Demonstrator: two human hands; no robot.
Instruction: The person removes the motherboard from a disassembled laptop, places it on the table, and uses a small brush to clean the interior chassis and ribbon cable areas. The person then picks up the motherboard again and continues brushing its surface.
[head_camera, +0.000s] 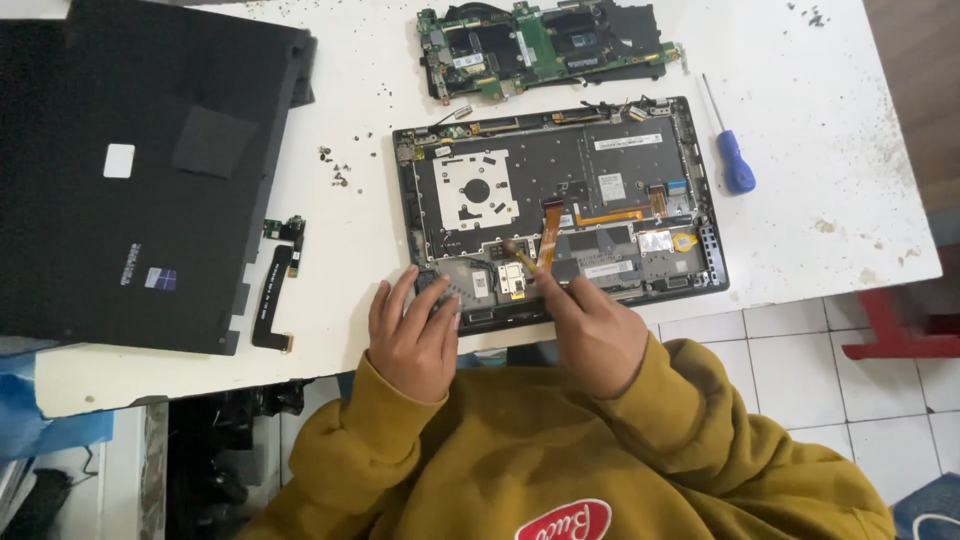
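a person in a mustard-yellow sweatshirt (560, 450) leans over a white table (820, 120), both hands on an opened laptop base (560, 200) that lies just in front of them at the table's near edge. the left hand (412, 335) rests flat on the near left corner of the base, fingers spread and pressing down. the right hand (590, 330) sits at the near middle, fingers drawn together around a thin tool (520, 255) with a yellowish tip that points into the parts near an orange ribbon cable (548, 230); how tightly it pinches i cannot tell.

inside the base there is a white rectangular label (628, 142) along the far edge, a smaller white square label (612, 187) at the middle, and a round yellow piece (684, 240) at the near right.

beyond the base lies a green circuit board (540, 45), well apart from the hands. to the right of the base lies a blue-handled screwdriver (733, 155). on the left a large black cover (140, 170) carries a small white square sticker (118, 160) and a bluish sticker (160, 278) lower down. between the cover and the base lie a black flat cable (272, 300), a small green board (285, 230) and a scatter of tiny screws (335, 170).
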